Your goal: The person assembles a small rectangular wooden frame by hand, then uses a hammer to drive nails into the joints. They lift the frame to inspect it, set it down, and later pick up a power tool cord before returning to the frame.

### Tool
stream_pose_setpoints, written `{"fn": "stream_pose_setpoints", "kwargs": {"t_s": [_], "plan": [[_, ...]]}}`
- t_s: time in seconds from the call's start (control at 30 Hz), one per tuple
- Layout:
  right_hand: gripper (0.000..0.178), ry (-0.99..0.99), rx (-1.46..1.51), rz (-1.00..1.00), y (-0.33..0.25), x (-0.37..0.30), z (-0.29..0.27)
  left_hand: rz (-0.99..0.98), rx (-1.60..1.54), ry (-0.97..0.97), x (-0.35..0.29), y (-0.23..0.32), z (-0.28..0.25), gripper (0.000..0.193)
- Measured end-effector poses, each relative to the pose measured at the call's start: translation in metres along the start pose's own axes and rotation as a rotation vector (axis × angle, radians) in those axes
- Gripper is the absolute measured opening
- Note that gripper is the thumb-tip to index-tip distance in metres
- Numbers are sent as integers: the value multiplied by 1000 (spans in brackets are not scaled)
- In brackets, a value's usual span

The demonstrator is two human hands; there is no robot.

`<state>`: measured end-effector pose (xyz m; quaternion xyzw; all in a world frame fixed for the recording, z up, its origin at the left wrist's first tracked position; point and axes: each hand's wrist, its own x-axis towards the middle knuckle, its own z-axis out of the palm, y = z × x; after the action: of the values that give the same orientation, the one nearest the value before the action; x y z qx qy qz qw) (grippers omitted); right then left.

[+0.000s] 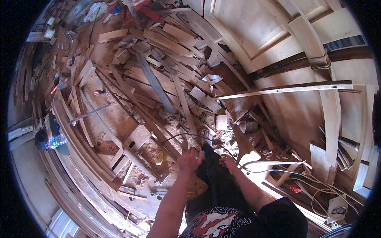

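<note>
Both hands grip a black cable (186, 137) that loops over the scrap planks (158, 79); the left hand (188, 160) is fisted on it, the right hand (229, 162) pinches it nearer the knee, apparently to keep it off the debris.

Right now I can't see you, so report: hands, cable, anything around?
Left hand closed on black cable. Right hand on the same cable. Wood offcuts litter the floor ahead.

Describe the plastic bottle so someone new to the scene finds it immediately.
Start at the curved stack of long wooden planks running down the left side of the view. At its outer left edge, about mid-height, lies the clear plastic water bottle on its side. It is the only see-through, bluish thing among brown timber offcuts, well away from both hands.
</note>
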<state>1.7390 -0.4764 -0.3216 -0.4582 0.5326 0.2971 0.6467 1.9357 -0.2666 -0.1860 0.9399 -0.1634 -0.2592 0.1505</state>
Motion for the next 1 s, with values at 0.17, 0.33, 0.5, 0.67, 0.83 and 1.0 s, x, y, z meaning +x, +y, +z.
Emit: {"fn": "stream_pose_setpoints", "kwargs": {"t_s": [0.17,0.33,0.5,0.67,0.83,1.0], "plan": [[43,11,11,5,4,5,-5,-32,17,-53,0,-1,-1,53],[45,-46,2,-102,4,4,-7,-76,18,-167,3,5,-12,58],[46,-6,70,-10,0,-1,-6,-84,55,-211,3,9,-18,58],[49,24,57,14,-5,-3,-8,-44,19,-109,0,6,-12,57],[49,-7,96,-4,-4,-5,-7,-8,9,-42,-1,5,-9,57],[47,33,88,40,3,-6,-7,-56,49,-86,-2,7,-10,57]]}}
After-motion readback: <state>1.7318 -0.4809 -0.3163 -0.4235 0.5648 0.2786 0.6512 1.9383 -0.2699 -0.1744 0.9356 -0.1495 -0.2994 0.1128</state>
